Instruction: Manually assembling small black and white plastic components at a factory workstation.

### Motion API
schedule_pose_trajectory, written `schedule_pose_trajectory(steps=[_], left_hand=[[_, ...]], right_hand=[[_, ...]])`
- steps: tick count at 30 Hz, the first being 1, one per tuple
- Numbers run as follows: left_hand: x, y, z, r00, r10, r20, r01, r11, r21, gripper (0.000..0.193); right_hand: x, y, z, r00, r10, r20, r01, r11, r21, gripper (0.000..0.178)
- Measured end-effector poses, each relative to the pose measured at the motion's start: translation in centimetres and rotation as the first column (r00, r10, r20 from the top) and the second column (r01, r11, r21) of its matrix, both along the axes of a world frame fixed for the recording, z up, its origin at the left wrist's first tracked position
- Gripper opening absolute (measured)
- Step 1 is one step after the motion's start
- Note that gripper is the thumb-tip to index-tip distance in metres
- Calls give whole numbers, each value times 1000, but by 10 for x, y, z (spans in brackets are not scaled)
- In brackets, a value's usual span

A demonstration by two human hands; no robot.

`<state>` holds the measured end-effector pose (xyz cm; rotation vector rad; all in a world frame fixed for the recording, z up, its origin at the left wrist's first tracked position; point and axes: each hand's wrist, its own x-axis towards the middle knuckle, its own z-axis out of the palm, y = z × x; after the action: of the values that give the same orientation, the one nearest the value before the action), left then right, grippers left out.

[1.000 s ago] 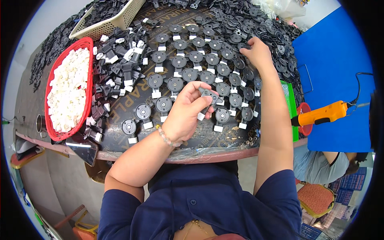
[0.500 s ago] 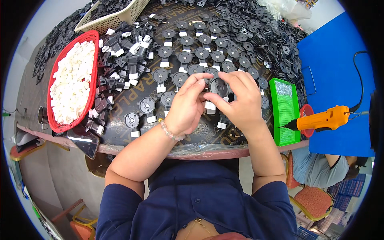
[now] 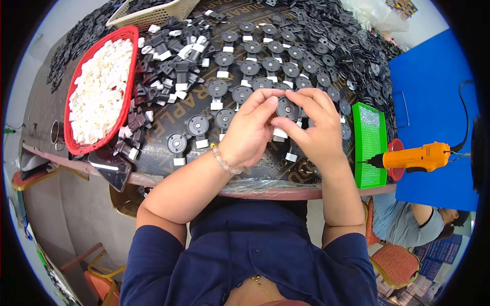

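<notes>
Between my two hands is a round black plastic part (image 3: 288, 109) with a white block (image 3: 279, 133) at its lower end. My left hand (image 3: 249, 130) is closed on its left side with thumb and fingers. My right hand (image 3: 319, 125) grips the right side, the thumb under the disc and the fingertips along its top edge. The disc's flat face is turned up. Around and beyond my hands stand rows of similar assembled discs (image 3: 217, 88), each with a white end. Some of them are hidden behind my fingers.
At left, a red basket (image 3: 133, 66) holds small white pieces, beside a pile of black-and-white parts (image 3: 181, 76). Loose black discs (image 3: 357, 76) heap at far right. A green tray (image 3: 382, 153), an orange electric screwdriver (image 3: 416, 157) and a blue panel (image 3: 434, 102) are at right. Another person (image 3: 408, 224) sits beyond.
The part's open, hollow side showed before; now a flat disc face shows on it. Both hands still grip it. The whole view has shifted slightly.
</notes>
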<state>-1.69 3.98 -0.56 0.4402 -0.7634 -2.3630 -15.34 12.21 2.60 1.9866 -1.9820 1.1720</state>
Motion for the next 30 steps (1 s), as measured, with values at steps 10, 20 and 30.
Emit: schedule_pose_trajectory(steps=[10, 20, 30], left_hand=[[83, -5, 16, 939, 338, 55, -248, 782, -572, 58], [231, -32, -25, 18, 1000, -25, 542, -31, -840, 29], [237, -33, -25, -118, 993, 12, 644, 86, -760, 46]], right_hand=[[11, -53, 50, 947, 242, 212, -291, 926, 242, 45], [93, -149, -20, 968, 203, -145, -148, 936, 321, 50], [101, -152, -29, 934, 279, -223, -138, 858, 494, 45]])
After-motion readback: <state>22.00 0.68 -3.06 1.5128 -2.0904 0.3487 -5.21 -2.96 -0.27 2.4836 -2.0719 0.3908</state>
